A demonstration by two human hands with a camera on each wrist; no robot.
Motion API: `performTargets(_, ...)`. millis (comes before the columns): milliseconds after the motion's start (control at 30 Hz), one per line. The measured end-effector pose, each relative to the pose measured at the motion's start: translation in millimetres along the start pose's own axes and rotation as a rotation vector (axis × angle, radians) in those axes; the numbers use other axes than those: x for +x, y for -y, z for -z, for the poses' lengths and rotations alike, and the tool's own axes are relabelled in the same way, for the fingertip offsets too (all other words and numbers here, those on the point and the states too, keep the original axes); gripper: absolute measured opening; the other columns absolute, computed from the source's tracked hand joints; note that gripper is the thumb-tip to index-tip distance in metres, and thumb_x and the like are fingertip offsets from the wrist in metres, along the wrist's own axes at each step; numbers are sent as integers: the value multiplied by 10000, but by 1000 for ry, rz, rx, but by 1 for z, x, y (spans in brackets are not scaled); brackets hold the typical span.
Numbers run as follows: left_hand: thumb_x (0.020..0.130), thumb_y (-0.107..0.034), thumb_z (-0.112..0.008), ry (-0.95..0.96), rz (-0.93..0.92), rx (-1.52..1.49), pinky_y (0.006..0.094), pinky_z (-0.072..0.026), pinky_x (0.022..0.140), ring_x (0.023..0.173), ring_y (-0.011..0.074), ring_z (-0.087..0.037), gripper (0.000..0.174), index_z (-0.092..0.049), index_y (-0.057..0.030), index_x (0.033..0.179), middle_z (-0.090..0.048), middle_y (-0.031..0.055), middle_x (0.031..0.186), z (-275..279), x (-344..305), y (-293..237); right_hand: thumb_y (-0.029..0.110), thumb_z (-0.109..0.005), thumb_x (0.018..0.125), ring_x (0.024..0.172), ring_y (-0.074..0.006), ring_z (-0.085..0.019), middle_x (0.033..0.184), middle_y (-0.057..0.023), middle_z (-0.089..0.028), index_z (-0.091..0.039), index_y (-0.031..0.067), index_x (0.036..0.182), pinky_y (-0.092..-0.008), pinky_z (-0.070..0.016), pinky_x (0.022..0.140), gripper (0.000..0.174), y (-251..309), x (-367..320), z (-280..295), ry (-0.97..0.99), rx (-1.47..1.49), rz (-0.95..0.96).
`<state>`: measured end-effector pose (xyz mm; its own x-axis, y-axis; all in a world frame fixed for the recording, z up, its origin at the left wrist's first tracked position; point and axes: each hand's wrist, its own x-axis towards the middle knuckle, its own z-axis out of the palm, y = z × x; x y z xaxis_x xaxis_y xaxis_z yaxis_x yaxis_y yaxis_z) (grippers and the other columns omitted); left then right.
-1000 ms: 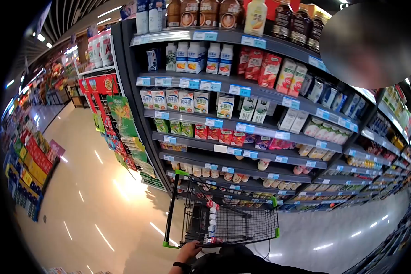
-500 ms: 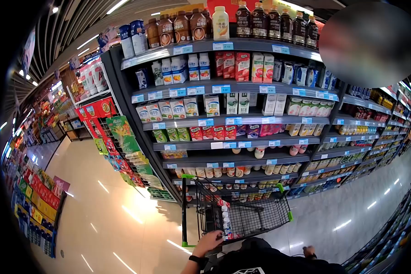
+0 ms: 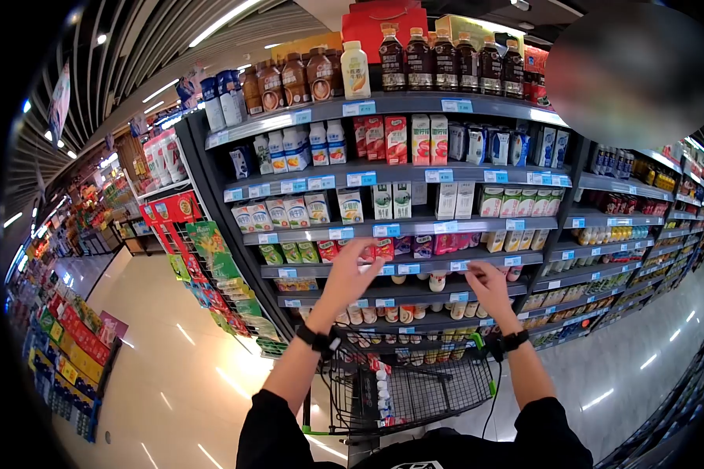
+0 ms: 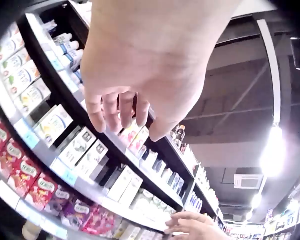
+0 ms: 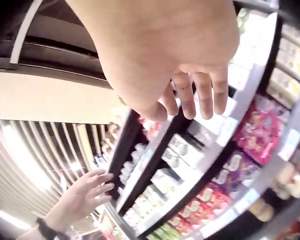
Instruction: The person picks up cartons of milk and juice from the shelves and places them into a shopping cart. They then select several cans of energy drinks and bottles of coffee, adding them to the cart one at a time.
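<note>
Both hands are raised over a black wire shopping cart [image 3: 438, 391] in front of the dairy shelves. My left hand [image 3: 350, 273] has its fingers spread loosely and holds nothing; in the head view it overlaps red drink cartons [image 3: 328, 250]. Farther right, my right hand [image 3: 489, 288] is also empty, its fingers loosely bent, overlapping the shelf's lower rows. The left wrist view shows the left palm [image 4: 145, 75] with fingers hanging relaxed. In the right wrist view the right palm [image 5: 175, 45] looks much the same. A row of small white bottles [image 3: 382, 391] lies in the cart.
Shelves with blue price tags [image 3: 387, 230] carry milk cartons [image 3: 391, 201], and dark bottles [image 3: 418, 59] stand on top. At left is a rack of hanging snack packs [image 3: 207, 242]. Stacked boxes [image 3: 62, 352] stand across the aisle. A cable [image 3: 490, 406] hangs near the right wrist.
My left hand has left the cart's handle side and risen toward the shelves. The right hand has come up from beside the body. The view has tilted up a little and shifted.
</note>
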<state>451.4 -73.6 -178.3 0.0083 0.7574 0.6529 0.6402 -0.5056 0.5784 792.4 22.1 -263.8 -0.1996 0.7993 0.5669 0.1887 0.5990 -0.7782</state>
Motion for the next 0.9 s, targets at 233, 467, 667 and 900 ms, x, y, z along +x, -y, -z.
performTargets(233,871,-186,-800,-236,-55,80,379,-540,869,1106,278,-619,546,-571,-34,1343,-599,156,1314,-20,147,-1,111,-718,948,872,-210,-711,1037,-128,-731,-721,-6,1115,-314,-562,745,204,53,-18,-40,111,121,145)
performTargets(467,863,-216,-778,-349,-222,546,485,-439,1113,1361,436,-467,760,-437,-47,1522,-465,211,1516,-49,264,17,130,-737,923,846,-268,-722,991,-137,-730,-737,13,1041,-341,-564,711,166,-20,-80,-29,300,-5,160)
performTargets(667,879,-353,-768,-230,-7,748,511,-452,1088,1285,443,-509,751,-466,-22,1481,-533,222,1407,-63,299,8,172,-720,933,827,-315,-726,1024,-135,-748,-753,37,1043,-381,-586,736,176,-55,-87,6,292,-31,-102)
performTargets(900,916,-365,-757,-583,-23,483,487,-571,794,886,396,-719,577,-502,-83,1350,-700,174,1187,-87,288,-1,158,-715,936,803,-295,-730,1004,-128,-748,-750,27,1047,-366,-585,709,176,-77,-86,-1,371,66,-134)
